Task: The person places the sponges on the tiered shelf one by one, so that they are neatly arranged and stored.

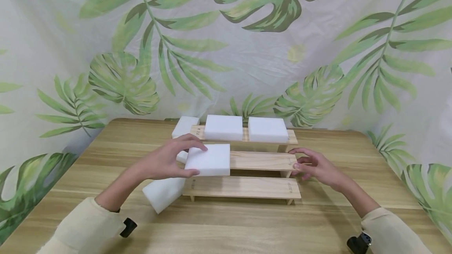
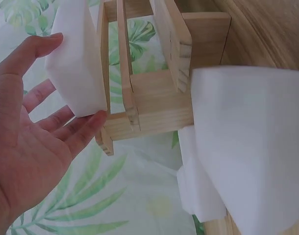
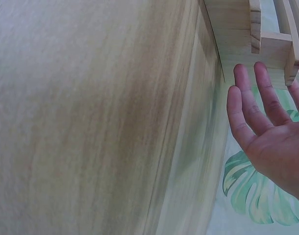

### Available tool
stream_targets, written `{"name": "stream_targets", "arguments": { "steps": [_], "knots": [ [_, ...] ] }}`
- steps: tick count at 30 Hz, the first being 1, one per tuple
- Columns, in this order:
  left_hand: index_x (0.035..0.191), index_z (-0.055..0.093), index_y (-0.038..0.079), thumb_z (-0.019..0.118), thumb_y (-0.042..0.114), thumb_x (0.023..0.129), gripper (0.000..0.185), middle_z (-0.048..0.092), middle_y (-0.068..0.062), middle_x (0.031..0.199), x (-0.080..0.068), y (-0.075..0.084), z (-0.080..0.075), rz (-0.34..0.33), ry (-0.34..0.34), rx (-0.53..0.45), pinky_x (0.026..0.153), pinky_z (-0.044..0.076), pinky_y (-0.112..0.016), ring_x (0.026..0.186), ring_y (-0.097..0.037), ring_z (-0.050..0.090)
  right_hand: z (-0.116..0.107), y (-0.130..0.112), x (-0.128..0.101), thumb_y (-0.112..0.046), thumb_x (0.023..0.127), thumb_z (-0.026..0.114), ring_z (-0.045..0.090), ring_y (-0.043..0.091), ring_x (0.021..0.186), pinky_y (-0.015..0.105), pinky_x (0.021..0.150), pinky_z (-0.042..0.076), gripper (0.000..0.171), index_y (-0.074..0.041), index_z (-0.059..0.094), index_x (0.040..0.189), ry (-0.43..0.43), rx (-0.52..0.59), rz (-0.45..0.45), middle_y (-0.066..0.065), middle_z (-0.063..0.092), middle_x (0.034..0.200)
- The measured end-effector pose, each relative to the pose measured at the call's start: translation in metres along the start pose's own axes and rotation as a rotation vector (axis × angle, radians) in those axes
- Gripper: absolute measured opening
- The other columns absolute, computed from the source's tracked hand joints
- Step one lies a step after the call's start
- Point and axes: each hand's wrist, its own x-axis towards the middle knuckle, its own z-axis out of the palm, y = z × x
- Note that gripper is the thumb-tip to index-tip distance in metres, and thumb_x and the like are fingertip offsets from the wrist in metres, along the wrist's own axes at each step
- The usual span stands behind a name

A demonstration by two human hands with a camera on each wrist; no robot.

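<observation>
A white foam block [image 1: 208, 160] sits at the left end of the middle step of the 3-step wooden rack [image 1: 263, 160], overhanging that end a little, and the left hand [image 1: 167, 160] holds it there: the fingers lie over its top left edge and the thumb presses its front face, so the block is pinched between them (the left wrist view shows the fingers [image 2: 66, 125] nearly straight against the foam [image 2: 76, 63]). At the opposite end of the same step the right hand [image 1: 314, 165] touches the rack with relaxed, slightly spread fingers and grips nothing; the right wrist view shows its fingers [image 3: 260, 105] straight and apart just beside the rack's wooden end [image 3: 255, 34]. On the top step of the rack, behind the held block, lie 2 more white foam blocks side by side, one [image 1: 223, 127] near the middle and one [image 1: 267, 129] toward the right end. Off the rack's left end, a third block [image 1: 185, 126] stands beside the top step, and a larger foam piece [image 1: 163, 193] leans tilted against the bottom step's left end. The rack stands on a light wooden table [image 1: 247, 226], and behind the rack hangs a leaf-print backdrop [image 1: 247, 50].
</observation>
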Motion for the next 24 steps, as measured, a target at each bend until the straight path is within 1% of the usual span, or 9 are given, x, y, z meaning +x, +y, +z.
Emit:
{"name": "stream_targets", "arguments": {
  "steps": [3,8,10,13,17,19,21,24],
  "knots": [
    [0.125,0.068,0.012,0.087,0.02,0.08,0.049,0.064,-0.002,0.128,0.004,0.002,0.003,-0.002,0.009,0.009,0.093,0.053,-0.044,0.117,-0.021,0.059,0.001,-0.001,0.0,-0.015,0.105,0.061,0.073,0.032,0.101,0.046,0.08,0.06,0.053,0.003,0.041,0.15,-0.002,-0.001,0.0,0.019,0.067,0.112],
    [0.122,0.069,0.009,0.087,0.019,0.08,0.047,0.066,-0.002,0.123,0.01,0.004,0.009,0.0,0.025,-0.019,0.09,0.056,-0.04,0.11,-0.019,0.06,0.001,-0.001,-0.001,-0.015,0.105,0.062,0.073,0.031,0.1,0.046,0.08,0.06,0.053,0.004,0.041,0.15,0.001,-0.003,-0.003,0.018,0.067,0.11],
    [0.121,0.069,0.009,0.088,0.02,0.079,0.047,0.066,-0.001,0.122,0.011,0.005,0.01,0.008,0.028,-0.02,0.09,0.055,-0.042,0.11,-0.02,0.061,0.001,-0.002,0.0,-0.015,0.105,0.062,0.073,0.031,0.1,0.046,0.08,0.06,0.053,0.004,0.041,0.15,0.001,-0.004,-0.006,0.018,0.067,0.11],
    [0.119,0.07,0.01,0.089,0.023,0.078,0.047,0.068,0.0,0.121,0.013,0.007,0.012,0.015,0.037,0.008,0.095,0.053,-0.046,0.114,-0.022,0.062,0.001,-0.002,0.0,-0.014,0.105,0.062,0.073,0.031,0.099,0.047,0.08,0.06,0.053,0.004,0.041,0.15,0.0,-0.006,-0.011,0.019,0.067,0.11],
    [0.118,0.071,0.013,0.09,0.03,0.076,0.049,0.069,0.0,0.12,0.015,0.009,0.012,0.005,0.05,0.056,0.099,0.05,-0.051,0.119,-0.025,0.062,0.001,-0.002,0.0,-0.014,0.105,0.061,0.073,0.03,0.099,0.047,0.08,0.06,0.053,0.004,0.041,0.15,0.0,-0.005,-0.013,0.019,0.067,0.111],
    [0.117,0.071,0.014,0.091,0.032,0.075,0.05,0.069,0.0,0.12,0.015,0.01,0.013,-0.002,0.055,0.071,0.098,0.05,-0.052,0.119,-0.025,0.062,0.001,-0.002,0.0,-0.014,0.105,0.061,0.074,0.029,0.099,0.047,0.08,0.06,0.053,0.003,0.041,0.15,0.0,-0.004,-0.015,0.019,0.067,0.111],
    [0.117,0.071,0.014,0.091,0.033,0.075,0.05,0.069,0.0,0.119,0.016,0.011,0.013,-0.011,0.059,0.079,0.095,0.051,-0.05,0.113,-0.023,0.062,0.001,-0.001,0.0,-0.014,0.105,0.062,0.074,0.029,0.098,0.047,0.08,0.06,0.053,0.003,0.042,0.15,0.001,-0.004,-0.018,0.019,0.067,0.11],
    [0.117,0.071,0.014,0.091,0.032,0.075,0.05,0.069,0.003,0.113,0.017,0.011,0.014,-0.011,0.062,0.067,0.084,0.052,-0.044,0.097,-0.019,0.061,0.001,-0.001,0.0,-0.014,0.105,0.061,0.074,0.029,0.098,0.047,0.08,0.06,0.052,0.003,0.042,0.15,-0.001,-0.004,-0.023,0.019,0.067,0.11]
  ]
}}
